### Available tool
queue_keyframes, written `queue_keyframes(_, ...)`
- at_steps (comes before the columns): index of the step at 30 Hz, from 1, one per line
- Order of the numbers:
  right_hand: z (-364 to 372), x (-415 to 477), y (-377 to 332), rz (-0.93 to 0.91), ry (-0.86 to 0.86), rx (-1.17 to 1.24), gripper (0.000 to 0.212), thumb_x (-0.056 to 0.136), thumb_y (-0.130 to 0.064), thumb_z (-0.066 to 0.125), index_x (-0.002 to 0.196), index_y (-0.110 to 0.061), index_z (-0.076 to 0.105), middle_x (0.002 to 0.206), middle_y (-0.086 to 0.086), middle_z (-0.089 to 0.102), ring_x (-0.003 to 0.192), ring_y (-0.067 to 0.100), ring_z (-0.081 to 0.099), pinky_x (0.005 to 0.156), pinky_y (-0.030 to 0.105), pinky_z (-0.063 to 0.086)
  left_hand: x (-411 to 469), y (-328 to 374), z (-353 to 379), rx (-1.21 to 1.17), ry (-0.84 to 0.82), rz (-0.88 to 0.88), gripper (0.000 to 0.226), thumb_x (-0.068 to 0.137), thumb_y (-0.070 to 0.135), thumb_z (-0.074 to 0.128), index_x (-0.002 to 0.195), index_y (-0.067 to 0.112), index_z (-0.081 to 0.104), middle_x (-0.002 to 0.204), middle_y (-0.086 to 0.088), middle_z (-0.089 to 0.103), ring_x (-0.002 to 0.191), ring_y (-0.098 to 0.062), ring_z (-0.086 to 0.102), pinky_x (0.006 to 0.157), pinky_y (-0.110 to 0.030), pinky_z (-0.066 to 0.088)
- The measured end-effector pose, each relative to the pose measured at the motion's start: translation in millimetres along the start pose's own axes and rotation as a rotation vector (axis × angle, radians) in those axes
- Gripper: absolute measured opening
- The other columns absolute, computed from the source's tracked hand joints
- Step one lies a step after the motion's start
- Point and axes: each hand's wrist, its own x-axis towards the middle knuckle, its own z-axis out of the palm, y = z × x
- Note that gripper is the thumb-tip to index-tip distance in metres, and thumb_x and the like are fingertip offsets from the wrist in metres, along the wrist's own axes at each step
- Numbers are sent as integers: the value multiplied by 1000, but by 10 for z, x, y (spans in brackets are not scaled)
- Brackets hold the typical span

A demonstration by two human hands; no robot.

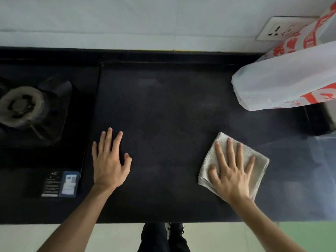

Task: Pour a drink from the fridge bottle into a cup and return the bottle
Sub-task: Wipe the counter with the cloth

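Dark counter [163, 110] | left hand [109, 160] flat, fingers spread, empty | right hand [231, 171] splayed flat on cloth [258, 160]

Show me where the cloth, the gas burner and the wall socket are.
cloth [254, 157]: head view, bare far right part beside the fingers.
gas burner [20, 106]: head view, middle of the round burner head.
wall socket [278, 30]: head view, white faceplate near the holes.

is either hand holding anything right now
Nothing is gripped. The right hand presses flat on the middle of a folded cloth; the left hand lies bare on the counter.
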Motion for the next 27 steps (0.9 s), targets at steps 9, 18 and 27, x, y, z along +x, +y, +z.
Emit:
queue_keyframes(9,33,204,-1661,-585,-78,-26,70,96,-57,27,158,-31,5,166,4,-8,151,32,-16,113,70,0,-4,-51,1,-25,5,34,72,86,44,36,153,18,33,164,-11,22,153,-29,14,121,-57,16)
queue_keyframes(18,31,-37,-513,-276,-26,-42,74,91,-53,35,158,-31,12,167,5,2,152,34,-5,113,72,11,-9,23,-16,-15,3,-1,72,86,42,36,153,17,34,165,-12,21,153,-31,15,122,-57,16)
queue_keyframes(27,-48,1115,-2086,-742,-39,17,65,94,-56,27,155,-37,18,166,0,5,152,30,-7,114,69,0,6,-34,-16,-23,-5,12,66,89,36,35,152,18,35,165,-8,20,154,-26,12,122,-55,16)
